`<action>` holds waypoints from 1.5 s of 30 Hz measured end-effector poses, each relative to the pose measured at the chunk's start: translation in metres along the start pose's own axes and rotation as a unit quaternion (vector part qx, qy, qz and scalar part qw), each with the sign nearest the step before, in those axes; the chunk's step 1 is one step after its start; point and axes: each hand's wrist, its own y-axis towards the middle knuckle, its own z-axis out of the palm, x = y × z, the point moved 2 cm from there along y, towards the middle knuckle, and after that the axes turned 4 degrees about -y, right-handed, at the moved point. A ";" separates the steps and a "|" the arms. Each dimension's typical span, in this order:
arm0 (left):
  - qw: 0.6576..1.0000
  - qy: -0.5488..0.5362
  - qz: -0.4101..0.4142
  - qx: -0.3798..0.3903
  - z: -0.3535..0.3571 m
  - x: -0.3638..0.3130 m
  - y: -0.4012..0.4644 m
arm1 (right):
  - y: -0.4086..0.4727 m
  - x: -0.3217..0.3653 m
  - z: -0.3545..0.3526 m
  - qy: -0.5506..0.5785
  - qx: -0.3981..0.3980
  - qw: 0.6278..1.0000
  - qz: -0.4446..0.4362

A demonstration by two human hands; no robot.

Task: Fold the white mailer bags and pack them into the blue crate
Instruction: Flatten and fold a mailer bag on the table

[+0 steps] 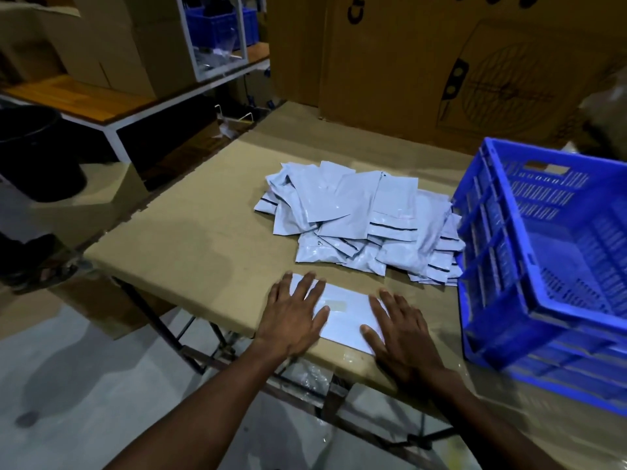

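A single white mailer bag (342,312) lies flat at the near edge of the bench (190,239). The left hand (294,317) and right hand (400,337) press on its ends, fingers straight. The bag pile (356,222) lies just beyond; the blue crate (543,266) stands right.

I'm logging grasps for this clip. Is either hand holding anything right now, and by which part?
Nothing is gripped. The left hand and right hand lie flat, pressing one white mailer bag at its left and right ends.

Stuff you can't fully see

Your blue crate (556,252) runs off the right edge; your hands cover the mailer bag's (346,317) ends.
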 end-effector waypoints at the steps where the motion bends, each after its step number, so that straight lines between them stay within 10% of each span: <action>1: 1.000 0.000 0.000 0.000 0.000 0.000 -0.001 | 0.000 -0.003 0.000 0.004 0.007 1.000 -0.006; 23: 0.996 0.016 0.083 0.022 -0.002 0.007 -0.017 | 0.029 0.025 0.000 0.004 0.028 0.997 -0.073; 36: 0.996 0.002 0.067 0.067 -0.009 0.007 -0.005 | 0.013 0.015 0.003 0.010 -0.214 0.948 -0.236; 45: 0.988 -0.090 0.112 -0.054 -0.015 0.025 -0.008 | 0.016 0.022 -0.025 0.022 -0.248 0.935 -0.252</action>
